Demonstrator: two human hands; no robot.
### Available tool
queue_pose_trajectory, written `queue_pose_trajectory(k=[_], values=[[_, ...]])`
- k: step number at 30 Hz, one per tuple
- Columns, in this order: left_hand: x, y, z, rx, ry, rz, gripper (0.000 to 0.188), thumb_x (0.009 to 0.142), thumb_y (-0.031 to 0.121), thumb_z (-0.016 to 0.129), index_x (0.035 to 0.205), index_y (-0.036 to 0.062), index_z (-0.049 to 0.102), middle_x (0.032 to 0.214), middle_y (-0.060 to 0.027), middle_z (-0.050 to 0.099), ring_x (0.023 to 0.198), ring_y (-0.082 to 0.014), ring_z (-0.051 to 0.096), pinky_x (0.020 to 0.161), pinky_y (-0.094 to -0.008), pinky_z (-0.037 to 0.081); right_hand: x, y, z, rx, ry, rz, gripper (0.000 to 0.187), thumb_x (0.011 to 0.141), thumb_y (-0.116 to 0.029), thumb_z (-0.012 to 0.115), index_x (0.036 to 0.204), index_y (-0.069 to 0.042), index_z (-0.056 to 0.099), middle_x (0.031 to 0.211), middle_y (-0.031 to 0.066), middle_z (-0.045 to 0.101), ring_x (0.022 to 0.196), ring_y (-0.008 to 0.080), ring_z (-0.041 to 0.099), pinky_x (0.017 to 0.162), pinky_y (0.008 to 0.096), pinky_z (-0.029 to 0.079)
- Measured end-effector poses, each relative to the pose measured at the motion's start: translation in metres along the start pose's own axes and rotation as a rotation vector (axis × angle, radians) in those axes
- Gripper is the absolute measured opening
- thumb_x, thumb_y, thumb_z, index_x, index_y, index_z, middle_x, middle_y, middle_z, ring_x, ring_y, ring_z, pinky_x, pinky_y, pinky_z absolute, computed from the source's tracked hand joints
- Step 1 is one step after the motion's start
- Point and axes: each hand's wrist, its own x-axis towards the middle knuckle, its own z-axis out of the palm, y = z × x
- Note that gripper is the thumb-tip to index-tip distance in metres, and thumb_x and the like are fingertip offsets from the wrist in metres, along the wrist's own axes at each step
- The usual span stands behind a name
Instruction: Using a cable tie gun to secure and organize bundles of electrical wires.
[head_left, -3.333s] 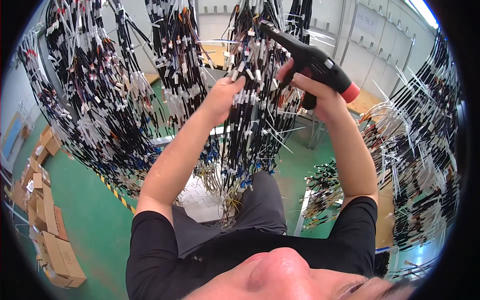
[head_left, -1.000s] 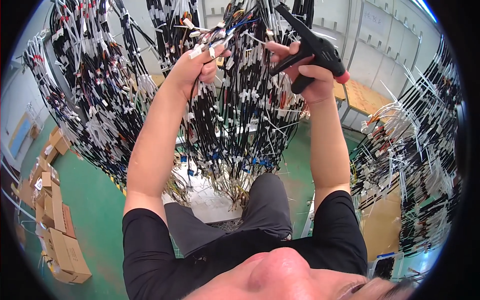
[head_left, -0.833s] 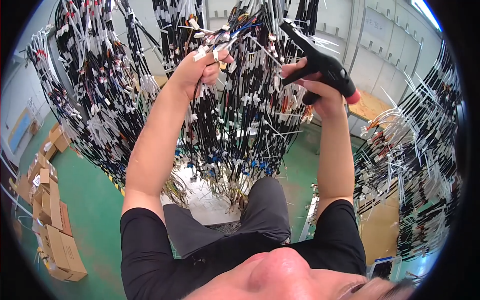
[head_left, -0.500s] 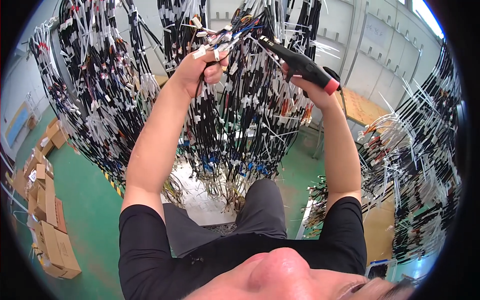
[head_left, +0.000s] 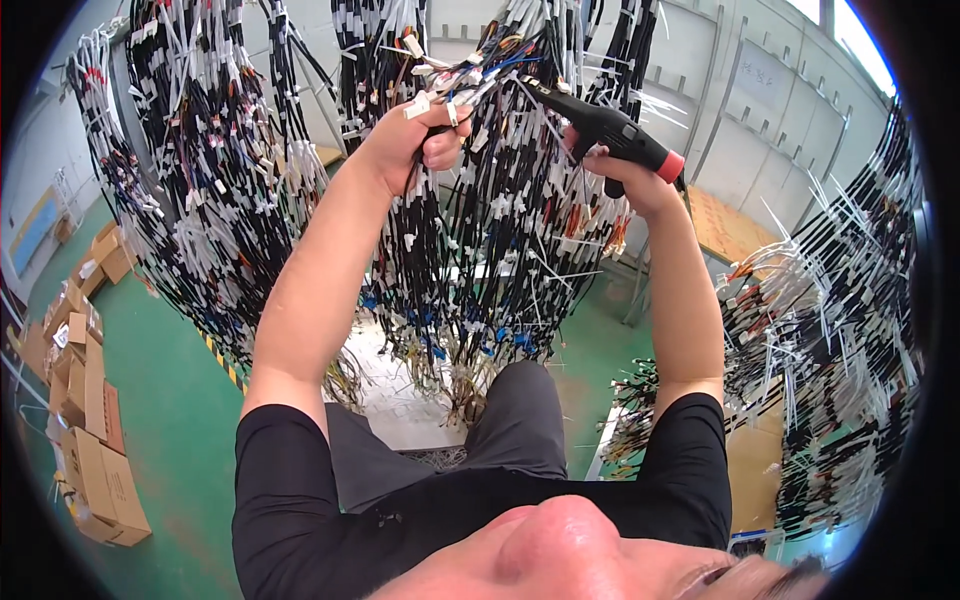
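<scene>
My left hand [head_left: 415,148] is closed round a wire harness [head_left: 482,72] of black, white and coloured wires with white connectors, up at the top middle. In my right hand [head_left: 632,178] is a black cable tie gun [head_left: 608,130] with a red rear end, its fingers wrapped round the grip. The gun's nose points up and left and meets the wires just right of my left hand. A thin white cable tie strip shows by the nose, but whether it sits inside the nose I cannot tell.
Thick curtains of hanging harnesses [head_left: 490,230] fill the space in front of me, with more at the left [head_left: 215,190] and the right [head_left: 850,330]. Cardboard boxes [head_left: 105,485] line the floor at far left. A wooden tabletop [head_left: 735,222] stands behind my right arm.
The whole view has shifted slightly. The cable tie gun has tilted a little, so more of its grip shows below my right fingers. Both hands keep their holds.
</scene>
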Motion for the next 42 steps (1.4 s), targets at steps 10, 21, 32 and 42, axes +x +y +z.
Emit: queue_pose_trajectory(k=[10, 21, 32, 42], values=[[0.001, -0.004, 0.000, -0.001, -0.007, -0.009, 0.022, 0.103, 0.016, 0.064, 0.086, 0.0018, 0.063, 0.051, 0.0027, 0.042, 0.043, -0.0096, 0.037, 0.045, -0.0285, 0.028, 0.000, -0.020, 0.008, -0.025, -0.034, -0.016, 0.050, 0.087, -0.003, 0.072, 0.136, -0.005, 0.064, 0.118, 0.0051, 0.076, 0.095, 0.0047, 0.059, 0.088, 0.0223, 0.047], [0.004, -0.011, -0.003, 0.046, -0.050, -0.003, 0.019, 0.100, 0.013, 0.062, 0.087, -0.0004, 0.064, 0.053, 0.0033, 0.043, 0.044, -0.0072, 0.036, 0.045, -0.0269, 0.026, -0.013, -0.024, 0.023, -0.248, 0.141, 0.163, 0.021, 0.096, -0.026, 0.078, 0.096, -0.008, 0.067, 0.072, -0.0022, 0.061, 0.063, 0.0117, 0.057, 0.059, 0.0340, 0.050], [0.005, -0.019, 0.028, 0.287, 0.157, -0.019, 0.025, 0.101, 0.022, 0.070, 0.117, 0.0022, 0.071, 0.091, -0.0040, 0.072, 0.067, -0.0104, 0.061, 0.054, -0.0231, 0.041, -0.052, -0.036, 0.025, -0.844, 0.309, -0.301, 0.042, 0.087, -0.010, 0.078, 0.125, -0.005, 0.061, 0.111, 0.0133, 0.066, 0.100, 0.0326, 0.066, 0.093, 0.0379, 0.052], [0.020, -0.085, 0.032, 0.386, 0.390, 0.315, 0.033, 0.096, 0.020, 0.076, 0.119, -0.0026, 0.071, 0.100, -0.0047, 0.072, 0.085, -0.0101, 0.062, 0.077, -0.0288, 0.050, -0.021, -0.037, 0.043, 0.202, 0.142, -0.099, 0.036, 0.095, -0.009, 0.074, 0.130, -0.005, 0.067, 0.120, 0.0029, 0.073, 0.115, 0.0146, 0.065, 0.109, 0.0339, 0.046]])
